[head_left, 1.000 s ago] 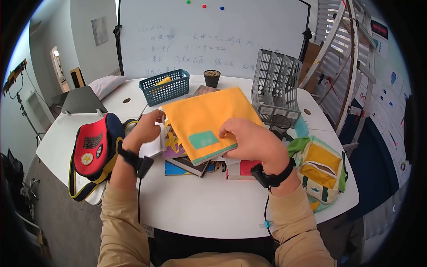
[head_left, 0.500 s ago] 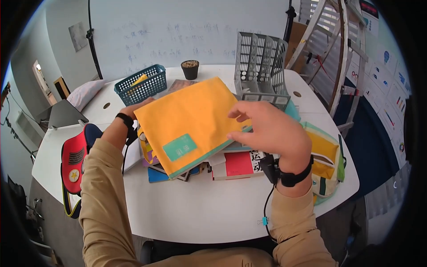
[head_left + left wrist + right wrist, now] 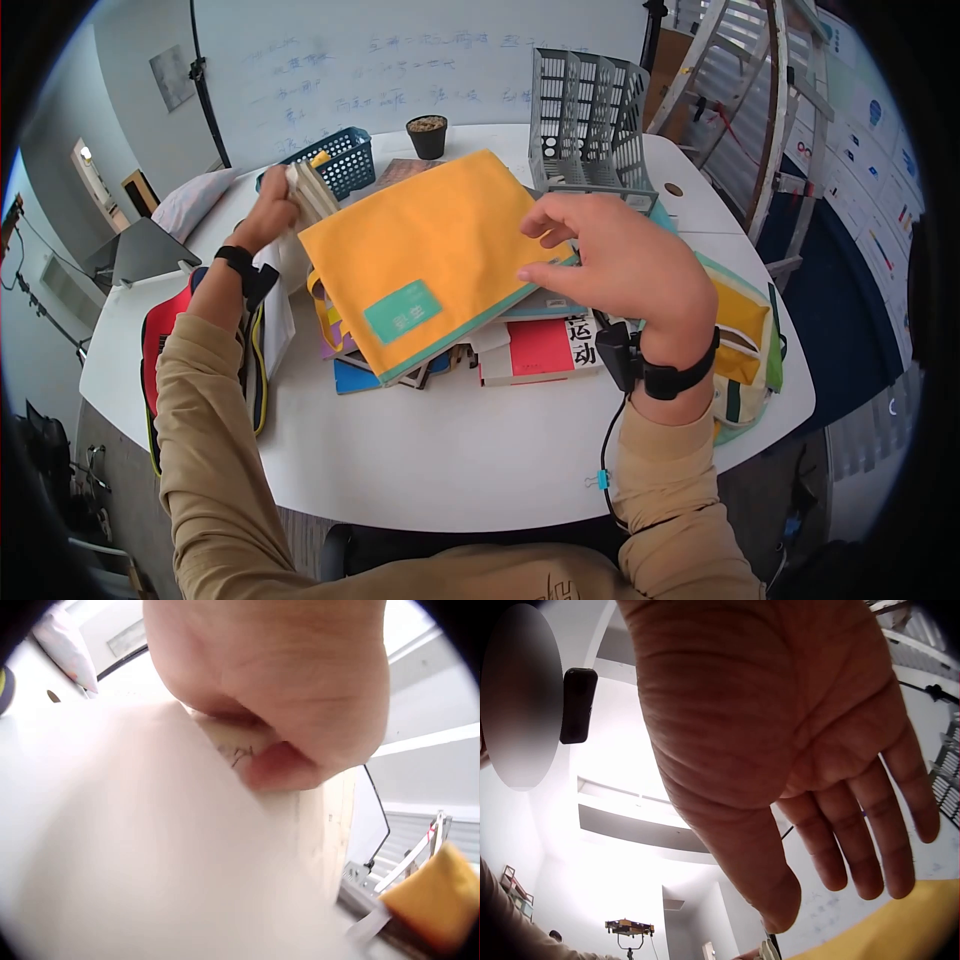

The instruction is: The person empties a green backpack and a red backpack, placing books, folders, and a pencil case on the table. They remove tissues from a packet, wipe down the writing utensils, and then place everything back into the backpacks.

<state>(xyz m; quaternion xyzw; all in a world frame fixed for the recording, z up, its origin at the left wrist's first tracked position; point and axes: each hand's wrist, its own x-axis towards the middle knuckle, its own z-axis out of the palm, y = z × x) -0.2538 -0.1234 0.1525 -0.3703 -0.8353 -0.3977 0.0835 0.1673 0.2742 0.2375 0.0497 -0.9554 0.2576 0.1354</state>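
My left hand [image 3: 268, 212] grips a thick pale book [image 3: 314, 194] by its edge, raised at the left of the pile. In the left wrist view, fingers curl over the book's page block, and a blurred white surface [image 3: 150, 855] fills the foreground. An orange fabric document pouch [image 3: 430, 240] with a green label lies tilted on top of the pile. Over its right edge hovers my right hand [image 3: 625, 265], thumb and fingers apart. The right wrist view shows its palm bare and the fingers extended. Under the pouch are a red-and-white book [image 3: 538, 357] and a blue book [image 3: 356, 378].
A teal basket [image 3: 350, 165] and a potted plant [image 3: 428, 138] stand behind the pile. The grey file rack [image 3: 590, 125] is at back right. A red bag [image 3: 160, 325] lies left, a yellow-green backpack [image 3: 745, 345] right, on the white table [image 3: 420, 470].
My left hand went behind the pouch and came up on the left with the pale book. The right hand let go of the pouch, which now lies on the pile.
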